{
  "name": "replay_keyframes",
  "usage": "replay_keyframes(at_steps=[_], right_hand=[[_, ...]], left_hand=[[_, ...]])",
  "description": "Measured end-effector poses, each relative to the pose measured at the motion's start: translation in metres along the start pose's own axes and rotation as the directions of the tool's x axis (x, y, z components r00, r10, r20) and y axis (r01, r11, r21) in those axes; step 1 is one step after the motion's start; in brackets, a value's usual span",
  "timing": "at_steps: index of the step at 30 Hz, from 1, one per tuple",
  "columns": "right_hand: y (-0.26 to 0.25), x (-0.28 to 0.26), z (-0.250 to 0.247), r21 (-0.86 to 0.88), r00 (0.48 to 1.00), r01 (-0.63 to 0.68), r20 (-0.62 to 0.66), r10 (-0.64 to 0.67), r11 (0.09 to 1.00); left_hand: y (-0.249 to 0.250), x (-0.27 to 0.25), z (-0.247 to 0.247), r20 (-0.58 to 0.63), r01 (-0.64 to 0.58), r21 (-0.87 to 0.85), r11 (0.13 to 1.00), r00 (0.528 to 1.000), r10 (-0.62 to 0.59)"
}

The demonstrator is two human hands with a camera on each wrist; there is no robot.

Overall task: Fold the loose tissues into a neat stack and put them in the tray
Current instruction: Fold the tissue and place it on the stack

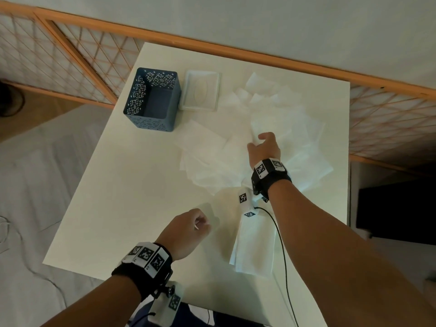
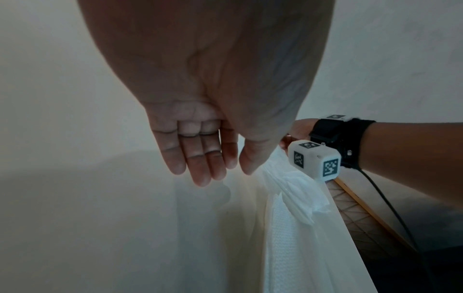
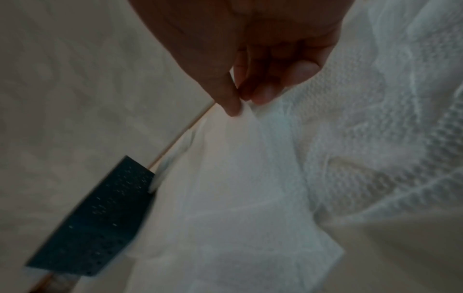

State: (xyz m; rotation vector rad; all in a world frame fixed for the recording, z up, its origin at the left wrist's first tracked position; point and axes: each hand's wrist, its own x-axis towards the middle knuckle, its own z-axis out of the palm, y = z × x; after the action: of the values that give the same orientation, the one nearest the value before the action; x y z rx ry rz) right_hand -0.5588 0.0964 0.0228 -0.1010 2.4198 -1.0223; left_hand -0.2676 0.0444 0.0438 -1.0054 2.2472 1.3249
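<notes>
From the head camera, the blue tray [image 1: 153, 100] stands at the far left of the white surface [image 1: 118, 185], with a clear lid [image 1: 200, 90] touching its right side. Loose tissues [image 1: 271, 128] sprawl to the right of the tray and nearer the person, and a folded stack [image 1: 254, 246] lies well nearer still. The right hand [image 1: 264, 147] reaches into the loose sheets; the left hand [image 1: 188, 228] hovers left of the stack.

The left wrist camera shows the left hand's fingers [image 2: 198, 158] relaxed and nearly straight, holding nothing, with the stack's edge [image 2: 295, 228] just beside them.

The right wrist camera shows the thumb [image 3: 230, 103] and fingertips pinching the raised corner of one tissue [image 3: 250, 138], the tray's perforated wall [image 3: 100, 218] beyond it.

The step looks like picking up a single sheet. It probably goes best lifted slowly by that corner so neighbours stay behind, then laid flat beside the stack, with the free left hand pinning one edge while folding.
</notes>
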Motion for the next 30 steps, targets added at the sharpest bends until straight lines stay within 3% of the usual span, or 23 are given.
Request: replay_keyframes(at_steps=[3,6,11,14,17,21,27,30], right_hand=[[-0.007,-0.016,-0.020,0.073,0.997,0.068,-0.034,-0.066,0.995],[-0.012,-0.040,-0.049,0.034,0.978,0.203,-0.056,-0.201,0.979],[-0.012,-0.081,-0.092,-0.020,0.923,0.384,0.020,-0.384,0.923],[-0.008,-0.103,-0.109,0.021,0.903,0.429,0.026,-0.429,0.903],[-0.006,-0.121,-0.122,0.103,0.899,0.432,0.024,-0.436,0.896],[-0.002,-0.139,-0.136,0.280,0.912,0.376,0.059,-0.407,0.883],[0.013,-0.149,-0.144,0.493,0.946,0.217,0.107,-0.307,0.842],[0.017,-0.152,-0.147,0.528,0.960,0.181,0.091,-0.267,0.830]], left_hand=[[0.011,0.006,-0.005,-0.011,-0.013,-0.026,1.000,1.000,0.012],[0.030,0.012,-0.016,-0.052,-0.059,-0.048,0.997,0.997,0.057],[0.076,0.022,-0.041,-0.124,-0.169,-0.074,0.983,0.979,0.159],[0.098,0.033,-0.055,-0.201,-0.197,-0.186,0.963,0.967,0.159],[0.106,0.046,-0.059,-0.206,-0.163,-0.425,0.890,0.975,0.080],[0.117,0.047,-0.057,0.000,0.027,-0.734,0.679,0.999,-0.039],[0.126,0.028,-0.042,0.181,0.135,-0.838,0.529,0.983,0.037],[0.131,0.016,-0.039,0.137,0.057,-0.872,0.486,0.982,0.132]])
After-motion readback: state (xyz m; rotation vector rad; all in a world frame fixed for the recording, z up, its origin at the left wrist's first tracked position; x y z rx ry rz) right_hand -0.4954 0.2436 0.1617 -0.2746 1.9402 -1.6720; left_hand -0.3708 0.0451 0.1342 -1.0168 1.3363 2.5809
